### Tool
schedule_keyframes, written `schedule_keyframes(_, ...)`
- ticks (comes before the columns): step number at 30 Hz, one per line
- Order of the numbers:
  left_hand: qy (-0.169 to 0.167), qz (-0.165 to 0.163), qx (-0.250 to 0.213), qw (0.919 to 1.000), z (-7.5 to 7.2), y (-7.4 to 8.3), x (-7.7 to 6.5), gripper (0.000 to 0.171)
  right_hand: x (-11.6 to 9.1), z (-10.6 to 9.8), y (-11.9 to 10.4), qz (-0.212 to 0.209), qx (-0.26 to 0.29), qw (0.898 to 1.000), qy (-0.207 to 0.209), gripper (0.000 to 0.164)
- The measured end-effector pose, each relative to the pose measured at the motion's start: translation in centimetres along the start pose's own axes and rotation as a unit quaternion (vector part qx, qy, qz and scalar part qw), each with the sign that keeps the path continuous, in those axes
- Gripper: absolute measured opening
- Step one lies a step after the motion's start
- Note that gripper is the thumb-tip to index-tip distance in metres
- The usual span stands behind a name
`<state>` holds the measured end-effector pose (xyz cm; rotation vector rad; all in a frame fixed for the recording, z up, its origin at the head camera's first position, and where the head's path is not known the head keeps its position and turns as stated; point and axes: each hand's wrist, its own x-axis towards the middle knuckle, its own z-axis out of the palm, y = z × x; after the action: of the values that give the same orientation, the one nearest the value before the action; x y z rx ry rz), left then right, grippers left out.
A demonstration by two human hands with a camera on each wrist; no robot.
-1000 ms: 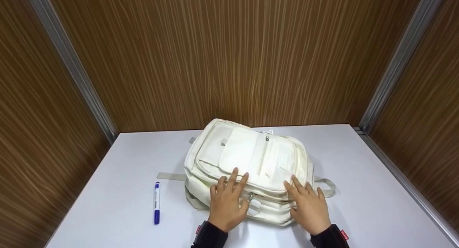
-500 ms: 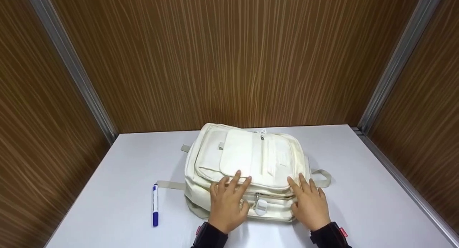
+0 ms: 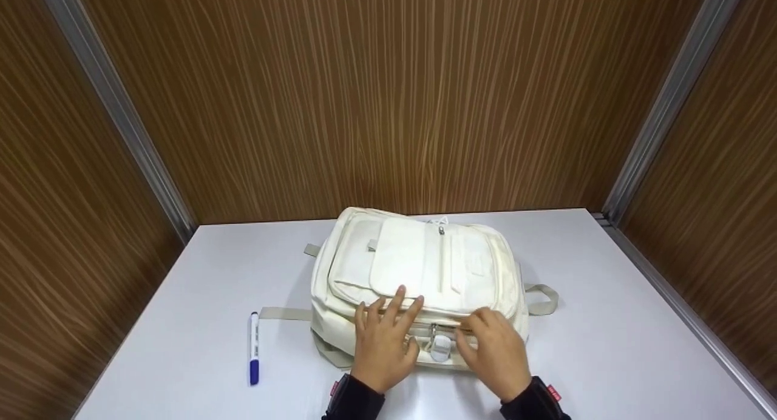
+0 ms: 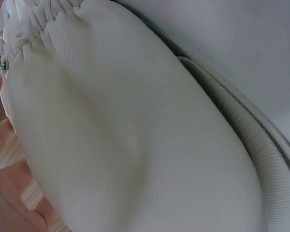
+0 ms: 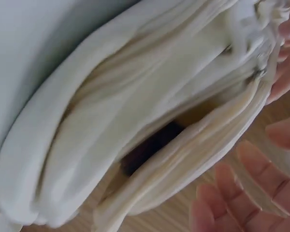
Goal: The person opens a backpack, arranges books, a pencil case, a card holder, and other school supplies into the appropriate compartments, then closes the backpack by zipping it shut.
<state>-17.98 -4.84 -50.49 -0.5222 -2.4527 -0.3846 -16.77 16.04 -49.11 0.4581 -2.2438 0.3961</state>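
A cream backpack (image 3: pixel 397 256) lies on its back on the white table, its near end toward me. My left hand (image 3: pixel 383 350) rests on its near edge with fingers spread. My right hand (image 3: pixel 499 353) is at the near right part of the bag, fingers bent, by a partly open zipper; a white tag (image 3: pixel 441 348) hangs between the hands. In the right wrist view the bag's opening gapes, with a dark object (image 5: pixel 152 147) inside, its kind unclear. The right fingers (image 5: pixel 253 166) there are loosely curled and hold nothing. The left wrist view is mostly bag side (image 4: pixel 135 121).
A marker (image 3: pixel 254 347) with blue ends lies left of the bag. A grey strap (image 3: pixel 285 314) reaches toward it, and a looped strap (image 3: pixel 541 300) sticks out at the right. Wood-grain panels (image 3: pixel 388 104) wall in the table at the back and sides.
The backpack has turned slightly and straightened. My right hand has moved left along the near edge toward the tag, its fingers bending. My left hand has stayed nearly in place.
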Motion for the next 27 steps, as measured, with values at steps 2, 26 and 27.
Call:
schedule_keyframes(2, -0.003, 0.000, 0.000, 1.0000, 0.0, 0.0, 0.0, 0.070, 0.0, 0.5, -0.9, -0.007, -0.001, 1.000, -0.011, 0.018)
schedule_keyframes(26, 0.000, -0.003, 0.003, 1.0000, -0.1, -0.1, 0.1, 0.072, 0.2, 3.3, -3.5, 0.062, -0.007, 0.998, -0.017, 0.016)
schedule_keyframes(27, 0.000, -0.003, 0.002, 1.0000, -0.1, -0.1, 0.1, 0.072, 0.2, 3.2, -3.6, 0.069, 0.000, 0.997, -0.020, 0.014)
